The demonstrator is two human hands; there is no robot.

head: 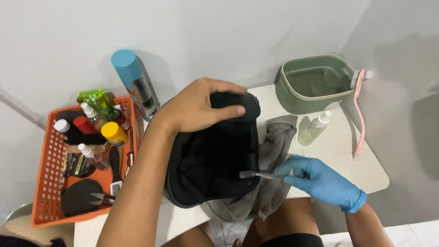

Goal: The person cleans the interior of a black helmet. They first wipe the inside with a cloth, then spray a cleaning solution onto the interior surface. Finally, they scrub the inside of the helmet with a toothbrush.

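Observation:
My bare left hand (pixel 200 106) grips the top of a black shoe (pixel 212 154) and holds it tilted on the small white table (pixel 349 162). My right hand (pixel 313 176) wears a blue glove and pinches a thin clear-handled brush (pixel 257 175) whose tip touches the shoe's lower side. A grey cloth (pixel 272 159) lies under and beside the shoe.
An orange basket (pixel 47 186) of bottles and brushes sits at the left, with a blue spray can (pixel 136 84) standing behind it. A green tub (pixel 314 84), a small clear spray bottle (pixel 314 127) and a pink long-handled brush (pixel 360 113) are at the right. A wall stands close behind.

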